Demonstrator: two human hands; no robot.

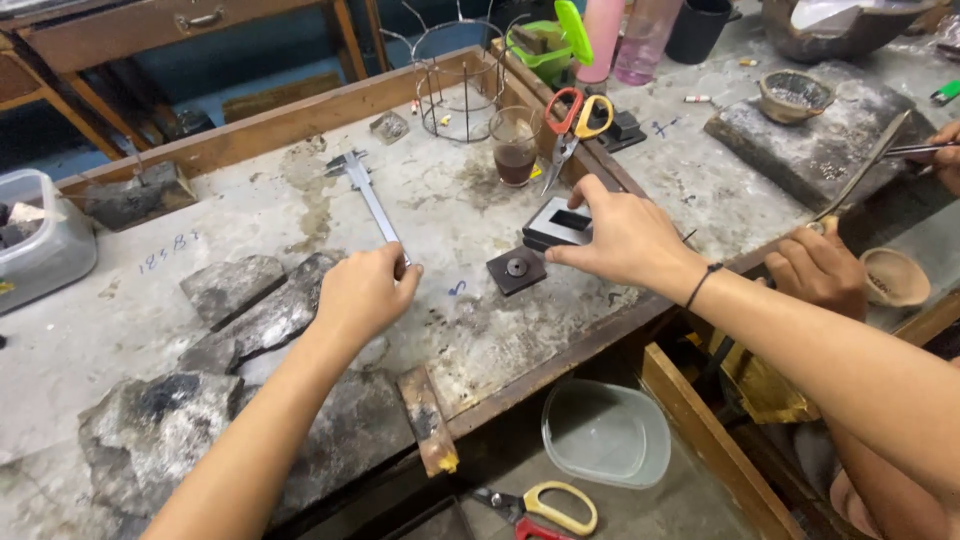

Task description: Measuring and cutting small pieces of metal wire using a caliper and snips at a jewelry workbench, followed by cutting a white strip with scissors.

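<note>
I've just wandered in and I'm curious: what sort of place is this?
Probably a small metalworking or jewellery workshop. On the worn workbench the left hand holds a steel vernier caliper, the right hand touches a rectangular metal block, and charred blocks lie nearby.

caliper (pixel 365 190) end hidden under left hand (pixel 362 293), plastic tub (pixel 40 240) cropped

Square die (pixel 516 269) lies before rectangular block (pixel 558 224) (glass (pixel 514 146) behind).

Bare bench between hands; glass (pixel 515 147), scissors (pixel 571 125) behind.
</note>
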